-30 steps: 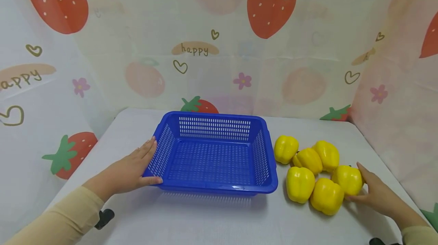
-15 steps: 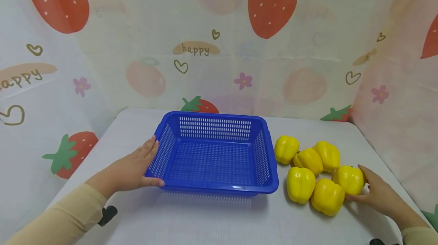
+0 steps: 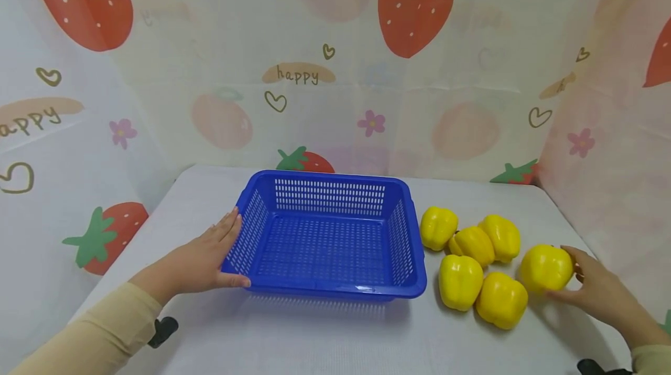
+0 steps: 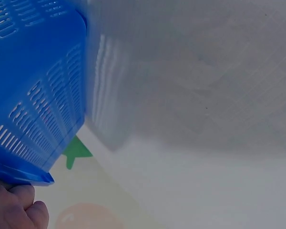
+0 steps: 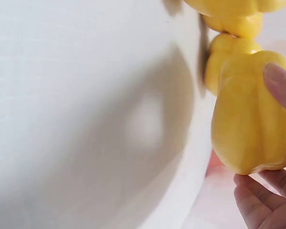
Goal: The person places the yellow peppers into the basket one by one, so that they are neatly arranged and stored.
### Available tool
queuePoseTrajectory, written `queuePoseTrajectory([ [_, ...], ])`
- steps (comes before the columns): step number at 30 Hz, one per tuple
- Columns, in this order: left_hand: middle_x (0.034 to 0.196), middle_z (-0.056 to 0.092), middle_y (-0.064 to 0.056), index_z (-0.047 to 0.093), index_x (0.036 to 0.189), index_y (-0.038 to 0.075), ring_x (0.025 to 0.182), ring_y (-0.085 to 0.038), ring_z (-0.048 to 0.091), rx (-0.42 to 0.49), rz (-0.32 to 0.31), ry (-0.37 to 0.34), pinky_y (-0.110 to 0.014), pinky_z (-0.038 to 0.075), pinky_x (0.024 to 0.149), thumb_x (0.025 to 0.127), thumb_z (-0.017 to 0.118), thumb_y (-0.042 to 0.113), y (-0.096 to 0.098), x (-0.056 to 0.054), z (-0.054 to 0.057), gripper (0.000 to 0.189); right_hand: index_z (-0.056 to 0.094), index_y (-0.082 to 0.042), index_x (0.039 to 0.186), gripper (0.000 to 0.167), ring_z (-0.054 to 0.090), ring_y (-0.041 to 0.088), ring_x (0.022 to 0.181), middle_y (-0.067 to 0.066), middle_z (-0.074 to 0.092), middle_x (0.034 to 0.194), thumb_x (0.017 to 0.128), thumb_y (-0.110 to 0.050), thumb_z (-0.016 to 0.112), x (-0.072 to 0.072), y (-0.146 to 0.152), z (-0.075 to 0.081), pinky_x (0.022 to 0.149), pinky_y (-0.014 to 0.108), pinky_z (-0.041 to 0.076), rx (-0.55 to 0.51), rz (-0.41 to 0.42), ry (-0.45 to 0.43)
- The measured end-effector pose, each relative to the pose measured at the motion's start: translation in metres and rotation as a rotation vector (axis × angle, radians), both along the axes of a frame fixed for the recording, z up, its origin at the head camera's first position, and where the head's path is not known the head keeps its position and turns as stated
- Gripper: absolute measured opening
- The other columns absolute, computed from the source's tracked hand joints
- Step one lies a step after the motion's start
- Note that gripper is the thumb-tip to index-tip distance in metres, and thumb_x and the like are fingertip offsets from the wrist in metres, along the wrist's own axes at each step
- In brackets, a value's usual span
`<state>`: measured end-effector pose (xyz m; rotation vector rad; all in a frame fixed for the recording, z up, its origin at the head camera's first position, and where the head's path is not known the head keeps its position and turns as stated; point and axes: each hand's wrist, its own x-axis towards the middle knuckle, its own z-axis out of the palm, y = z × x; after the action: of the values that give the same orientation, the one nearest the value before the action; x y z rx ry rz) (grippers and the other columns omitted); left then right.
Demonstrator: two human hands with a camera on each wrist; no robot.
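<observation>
A blue plastic basket (image 3: 325,247) with slotted walls stands on the white table, nothing in it. My left hand (image 3: 196,261) rests against its left rim, fingers extended and thumb at the near corner; the left wrist view shows those fingers (image 4: 21,210) touching the rim. My right hand (image 3: 603,287) holds a yellow bell pepper (image 3: 547,269) between thumb and fingers. In the right wrist view this bell pepper (image 5: 255,114) is off the table, its shadow below. Several other yellow bell peppers (image 3: 501,300) lie together between basket and right hand.
The white tabletop (image 3: 314,340) extends in front of the basket. A strawberry-print cloth (image 3: 335,113) hangs behind and along both sides. Black straps (image 3: 163,331) show at the wrists.
The right hand has lifted the rightmost bell pepper and drawn it a little right, away from the others. The left hand and basket keep their places.
</observation>
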<state>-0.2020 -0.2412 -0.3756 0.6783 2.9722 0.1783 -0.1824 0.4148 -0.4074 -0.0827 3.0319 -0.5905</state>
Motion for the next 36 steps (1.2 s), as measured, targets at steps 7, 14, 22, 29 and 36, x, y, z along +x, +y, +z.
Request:
queuePoseTrajectory([
  [7, 0.152, 0.000, -0.019, 0.008, 0.145, -0.004, 0.138, -0.036, 0.007, -0.006, 0.003, 0.001, -0.052, 0.021, 0.106, 0.066, 0.048, 0.080, 0.000, 0.000, -0.001, 0.121, 0.015, 0.016, 0.136, 0.107, 0.040, 0.058, 0.106, 0.042, 0.027, 0.129, 0.072, -0.047, 0.074, -0.004, -0.006, 0.016, 0.085, 0.064, 0.037, -0.025, -0.004, 0.047],
  [14, 0.152, 0.001, -0.020, 0.009, 0.144, -0.005, 0.138, -0.036, 0.008, -0.035, -0.004, 0.015, -0.053, 0.018, 0.107, 0.067, 0.047, 0.080, 0.001, 0.000, 0.001, 0.121, 0.011, 0.013, 0.139, 0.111, 0.037, 0.058, 0.109, 0.041, 0.024, 0.132, 0.071, -0.048, 0.074, -0.014, -0.018, 0.036, 0.084, 0.064, 0.037, -0.035, 0.001, 0.081],
  [22, 0.152, 0.003, -0.021, 0.011, 0.144, -0.005, 0.138, -0.037, 0.009, -0.056, -0.012, 0.033, -0.053, 0.019, 0.107, 0.069, 0.051, 0.076, 0.001, 0.000, 0.000, 0.117, 0.012, 0.009, 0.141, 0.112, 0.037, 0.057, 0.112, 0.038, 0.024, 0.136, 0.069, -0.051, 0.073, -0.023, -0.034, 0.053, 0.086, 0.062, 0.037, -0.051, 0.036, 0.079],
  [29, 0.151, 0.004, -0.022, 0.012, 0.143, -0.006, 0.138, -0.037, 0.008, -0.065, -0.017, 0.048, -0.053, 0.018, 0.107, 0.071, 0.052, 0.074, 0.002, 0.000, 0.000, 0.115, 0.016, 0.004, 0.143, 0.107, 0.039, 0.054, 0.114, 0.033, 0.029, 0.137, 0.070, -0.048, 0.075, -0.026, -0.049, 0.066, 0.088, 0.059, 0.037, -0.095, 0.096, 0.099],
  [36, 0.151, 0.003, -0.023, 0.011, 0.143, -0.008, 0.138, -0.038, 0.005, -0.058, -0.025, 0.054, -0.053, 0.016, 0.108, 0.069, 0.045, 0.080, 0.002, -0.002, -0.001, 0.120, 0.023, 0.002, 0.140, 0.101, 0.041, 0.049, 0.115, 0.026, 0.037, 0.133, 0.069, -0.047, 0.076, -0.032, -0.070, 0.072, 0.090, 0.059, 0.036, -0.120, 0.157, 0.137],
])
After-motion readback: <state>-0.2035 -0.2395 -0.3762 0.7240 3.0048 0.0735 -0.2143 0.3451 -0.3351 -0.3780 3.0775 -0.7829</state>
